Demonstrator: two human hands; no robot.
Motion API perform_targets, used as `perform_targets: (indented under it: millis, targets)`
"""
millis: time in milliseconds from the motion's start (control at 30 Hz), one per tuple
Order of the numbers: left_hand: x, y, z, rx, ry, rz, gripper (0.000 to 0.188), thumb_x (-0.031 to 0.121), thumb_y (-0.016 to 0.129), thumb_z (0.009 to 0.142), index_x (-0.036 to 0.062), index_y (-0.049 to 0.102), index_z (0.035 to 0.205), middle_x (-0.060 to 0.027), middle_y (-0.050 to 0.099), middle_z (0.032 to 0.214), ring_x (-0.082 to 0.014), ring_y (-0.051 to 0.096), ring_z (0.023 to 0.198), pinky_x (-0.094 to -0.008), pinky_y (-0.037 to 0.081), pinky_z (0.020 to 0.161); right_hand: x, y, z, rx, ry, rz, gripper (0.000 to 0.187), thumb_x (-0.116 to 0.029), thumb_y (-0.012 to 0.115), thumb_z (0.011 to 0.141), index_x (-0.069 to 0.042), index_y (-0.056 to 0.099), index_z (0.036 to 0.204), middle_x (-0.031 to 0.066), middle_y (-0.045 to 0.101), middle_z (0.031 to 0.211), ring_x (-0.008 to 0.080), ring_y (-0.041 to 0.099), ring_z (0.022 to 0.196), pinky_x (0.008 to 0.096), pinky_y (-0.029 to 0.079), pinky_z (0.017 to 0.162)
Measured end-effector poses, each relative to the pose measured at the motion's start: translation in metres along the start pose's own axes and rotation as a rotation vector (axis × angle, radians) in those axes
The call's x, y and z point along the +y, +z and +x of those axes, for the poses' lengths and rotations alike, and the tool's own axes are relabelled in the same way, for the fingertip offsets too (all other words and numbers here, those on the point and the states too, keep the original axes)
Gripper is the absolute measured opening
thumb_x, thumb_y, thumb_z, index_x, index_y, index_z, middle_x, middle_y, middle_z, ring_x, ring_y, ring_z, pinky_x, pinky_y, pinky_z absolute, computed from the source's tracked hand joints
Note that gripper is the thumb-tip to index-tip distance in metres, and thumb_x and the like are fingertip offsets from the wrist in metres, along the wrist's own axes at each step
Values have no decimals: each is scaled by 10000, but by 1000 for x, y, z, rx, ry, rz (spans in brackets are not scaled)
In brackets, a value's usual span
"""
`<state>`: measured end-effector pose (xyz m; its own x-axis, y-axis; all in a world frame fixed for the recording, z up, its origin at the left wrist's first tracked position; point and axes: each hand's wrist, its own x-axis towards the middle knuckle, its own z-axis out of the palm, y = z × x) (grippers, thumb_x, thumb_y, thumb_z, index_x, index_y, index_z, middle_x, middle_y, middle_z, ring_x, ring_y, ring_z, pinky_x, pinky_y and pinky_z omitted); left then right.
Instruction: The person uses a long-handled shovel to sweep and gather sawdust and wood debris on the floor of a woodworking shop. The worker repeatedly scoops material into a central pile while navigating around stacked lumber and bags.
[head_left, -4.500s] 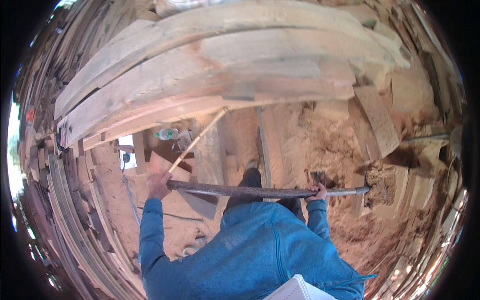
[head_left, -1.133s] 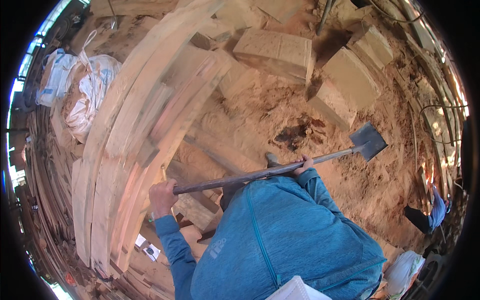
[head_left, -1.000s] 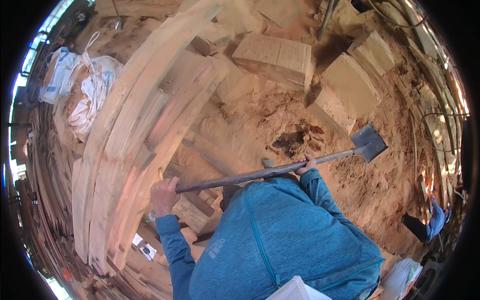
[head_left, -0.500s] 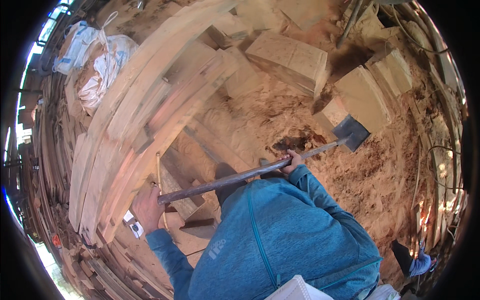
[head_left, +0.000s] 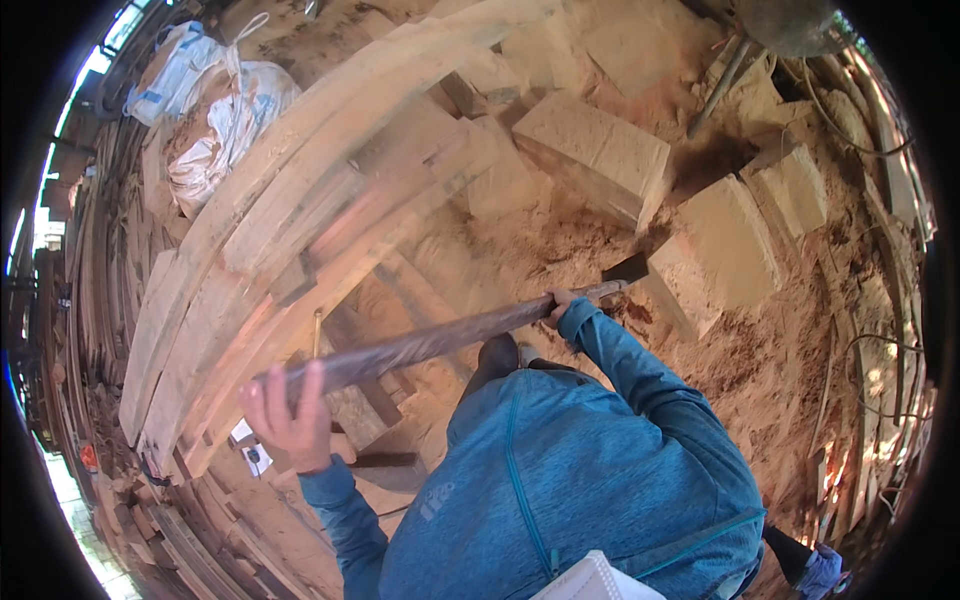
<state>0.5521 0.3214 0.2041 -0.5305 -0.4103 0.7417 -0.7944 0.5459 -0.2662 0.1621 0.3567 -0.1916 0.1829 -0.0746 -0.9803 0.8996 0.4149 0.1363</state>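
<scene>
Curved planks (head_left: 300, 220) lie stacked beyond the left hand (head_left: 290, 415); sawn blocks (head_left: 600, 150) sit past the right hand (head_left: 558, 303). Both hands are clenched around the shovel (head_left: 440, 340), its blade in sawdust (head_left: 560, 250). It looks stiff and heavy, best gripped wide apart.
</scene>
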Motion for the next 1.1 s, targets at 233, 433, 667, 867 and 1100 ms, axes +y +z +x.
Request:
perform_targets:
  millis: [233,433,667,867,1100]
  targets:
    - [74,117,17,-186,-386,-928,276,46,669,794,119,703,1059,-127,641,1098,-266,605,1059,-372,503,897,-128,-4,-53,-448,184,383,195,-220,633,829,-68,514,800,34,556,708,217,586,635,378,532,575]
    - [171,284,-64,-1281,-1998,-2183,644,402,666,866,61,402,1344,-203,602,1105,-356,585,1051,-431,490,922,-92,-15,-139,-579,491,385,375,-203,637,870,85,453,1024,31,479,707,114,534,560,201,494,457]
    - [263,383,-94,-1570,-2171,-1930,679,573,593,860,-35,502,1147,-269,528,1162,-393,530,1072,-528,455,931,0,27,-160,-615,115,-190,404,-348,518,974,25,437,1105,18,485,759,59,458,544,172,414,424]
    - [286,416,-139,-974,-2659,-2046,229,161,531,851,101,387,684,-37,418,550,-218,474,531,-409,451,621,33,29,-221,-279,-954,-1187,466,-419,441,1004,-28,583,1214,86,634,1010,190,608,877,306,508,781]
    - [261,421,-151,-615,-2731,-2210,238,175,510,911,115,411,703,-1,408,597,-164,446,545,-335,431,604,56,-15,-363,-565,-1813,-931,280,-202,675,855,-54,628,1088,137,667,989,272,619,989,423,459,937]
